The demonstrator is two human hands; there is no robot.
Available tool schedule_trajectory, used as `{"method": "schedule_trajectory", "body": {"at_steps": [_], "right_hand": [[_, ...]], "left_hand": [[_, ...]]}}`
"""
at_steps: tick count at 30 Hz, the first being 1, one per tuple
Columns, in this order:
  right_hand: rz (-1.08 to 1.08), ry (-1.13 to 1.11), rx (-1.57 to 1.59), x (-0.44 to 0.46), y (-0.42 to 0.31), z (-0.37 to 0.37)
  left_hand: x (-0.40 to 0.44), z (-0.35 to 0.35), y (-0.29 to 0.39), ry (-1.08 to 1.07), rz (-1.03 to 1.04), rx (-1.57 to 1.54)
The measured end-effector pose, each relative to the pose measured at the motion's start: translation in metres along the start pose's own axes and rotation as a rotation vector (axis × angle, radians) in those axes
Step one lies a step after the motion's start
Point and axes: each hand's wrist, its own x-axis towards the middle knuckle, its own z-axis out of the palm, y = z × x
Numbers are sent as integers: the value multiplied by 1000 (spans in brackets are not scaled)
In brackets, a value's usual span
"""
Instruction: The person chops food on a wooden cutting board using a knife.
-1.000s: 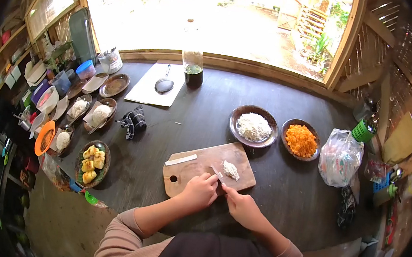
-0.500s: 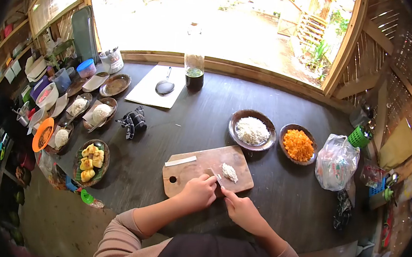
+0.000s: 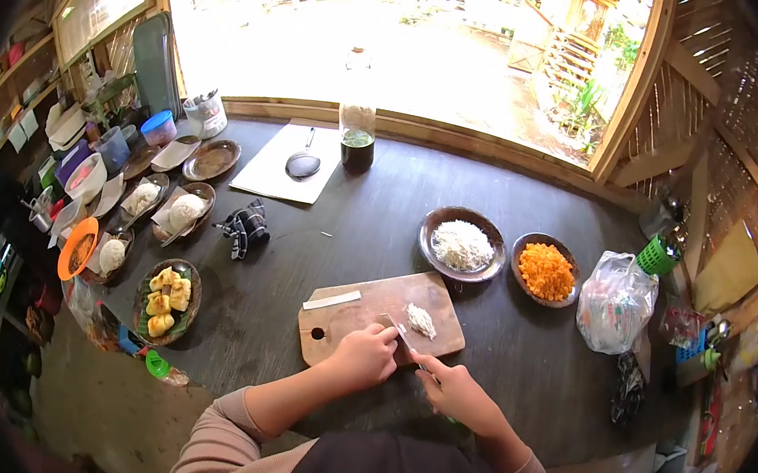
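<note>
Tabletop (image 3: 287, 255) carries the board (image 3: 445, 307). Left hand (image 3: 369, 355) — fingers bunched at the blade, contents hidden. Right hand (image 3: 459, 396) — clamped on the knife (image 3: 404, 336), blade over the board. Strip (image 3: 332, 300) lies on the board's left half; shreds (image 3: 420, 321) right of the blade.

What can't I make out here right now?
- Head view: grip of the knife, wrapped by the right hand.
- Head view: anything under the left hand, covered by fingers.
- Head view: inside the plastic bag, obscured by crinkled plastic.
- Head view: top of the bottle, washed out by glare.
</note>
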Motion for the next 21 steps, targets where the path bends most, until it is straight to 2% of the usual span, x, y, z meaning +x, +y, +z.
{"method": "schedule_trajectory", "body": {"at_steps": [3, 5, 6, 8, 12, 14, 15, 17, 21], "right_hand": [[9, 4, -2, 4, 7, 5], [-186, 111, -118, 13, 24, 14], [-180, 115, -115, 17, 32, 18], [-379, 238, -169, 26, 44, 23], [-438, 272, -207, 28, 42, 27], [-227, 156, -94, 17, 23, 20], [-234, 151, -100, 12, 15, 16], [-64, 32, -99, 3, 4, 5], [-4, -12, -45, 1, 4, 0]], "left_hand": [[0, 1, 0, -31, -18, 3], [-2, 2, 2, 18, -17, 3], [-3, 5, 1, 14, -11, 1], [-2, 12, -3, 116, 26, 8], [-4, 12, -4, 112, 53, 36], [-3, 9, -3, 33, 7, -18], [-4, 9, -3, 41, 0, -16], [-4, 10, -3, 67, 21, 12], [-4, 5, -2, 41, 9, 0]]}}
